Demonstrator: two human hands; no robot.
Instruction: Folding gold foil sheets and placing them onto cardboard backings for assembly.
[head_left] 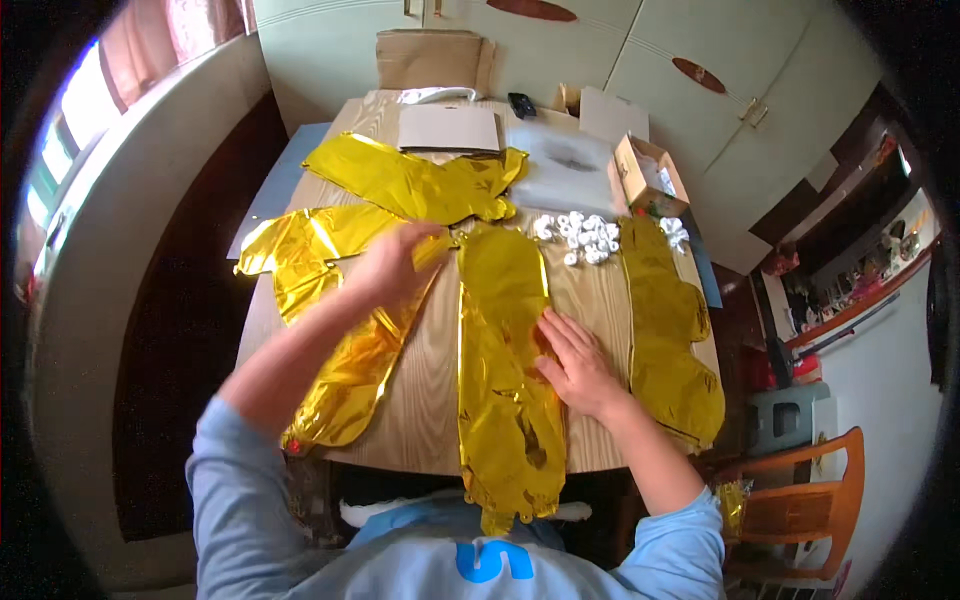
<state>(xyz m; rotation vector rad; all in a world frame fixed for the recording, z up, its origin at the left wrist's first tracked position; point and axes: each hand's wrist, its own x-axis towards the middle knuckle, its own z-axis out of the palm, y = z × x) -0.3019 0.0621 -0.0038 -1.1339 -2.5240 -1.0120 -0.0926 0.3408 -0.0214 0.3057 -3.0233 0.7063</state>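
A long gold foil balloon [500, 330], flat and uninflated, lies in front of me, its lower end hanging past the near table edge. My right hand [575, 362] rests on its right side with the fingers stretched out. Near the balloon's upper left corner is my left hand [398, 262], raised over the table and smeared by motion, so its grip is unclear. Another flat gold foil balloon [350, 385] spreads out beneath my left forearm. Farther back lies a third gold one [405, 180], and a fourth [662, 340] is at the right edge.
Small white rolls [592, 240], perhaps ribbon, are heaped beyond the middle balloon. Behind them are a clear plastic sheet [560, 170], an open cardboard box [630, 175], a white flat box [448, 128] and a black object [521, 105]. A wooden chair [800, 500] stands at right.
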